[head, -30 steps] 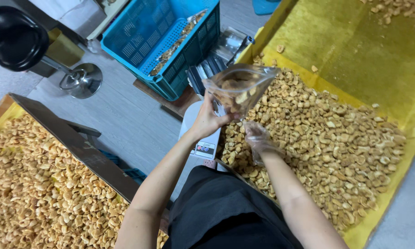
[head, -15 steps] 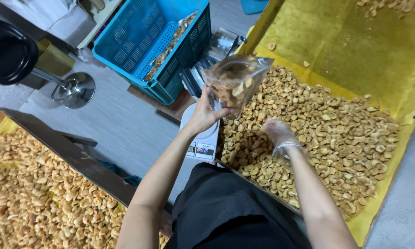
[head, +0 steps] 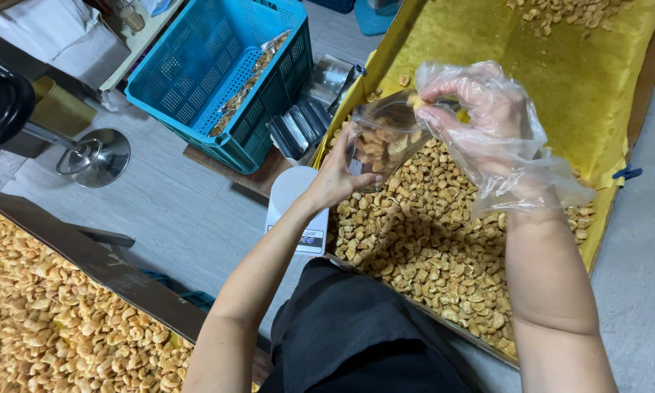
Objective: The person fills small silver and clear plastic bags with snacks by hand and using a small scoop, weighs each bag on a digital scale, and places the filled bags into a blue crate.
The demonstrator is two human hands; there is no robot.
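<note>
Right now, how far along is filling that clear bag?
Done: the clear bag is partly filled with fried snack pieces. In hand: the left hand holds it open while the gloved right hand drops pieces in. Left: room remains near its top; the pile in the yellow-lined tray remains large.

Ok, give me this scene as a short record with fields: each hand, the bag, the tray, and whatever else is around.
left hand: bare left hand grips clear bag from below
right hand: gloved right hand at the bag's mouth, pinching a snack piece
bag: partly filled with golden snack pieces
tray: yellow-lined tray with heaped snack pieces
scale: white scale below the bag
nearby: blue crate; second tray of snacks
</note>
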